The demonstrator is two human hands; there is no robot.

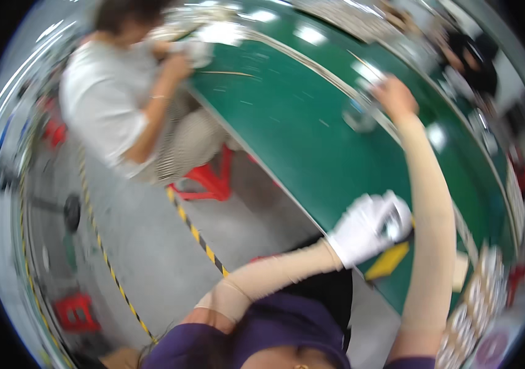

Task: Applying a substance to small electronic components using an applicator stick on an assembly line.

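My left hand (pixel 364 227), in a white glove, is closed around a small shiny, partly see-through piece (pixel 393 226) with a dark edge; blur hides its exact kind. My right hand (pixel 396 98) is bare below a beige sleeve and stretches far over the green table (pixel 299 135). Its fingers are bent together on a thin pale stick (pixel 361 63), smeared by motion. Just to the left of that hand stands a clear round container (pixel 359 115). Beside my left hand, near the table edge, lies a yellow flat piece (pixel 387 261).
At the table's far left sits a person in a white top (pixel 105 101), hands raised around something white. A red stool (pixel 208 179) is under that person. Pale trays with several small items (pixel 475 307) line the right. Yellow-black tape (pixel 193 230) marks the grey floor.
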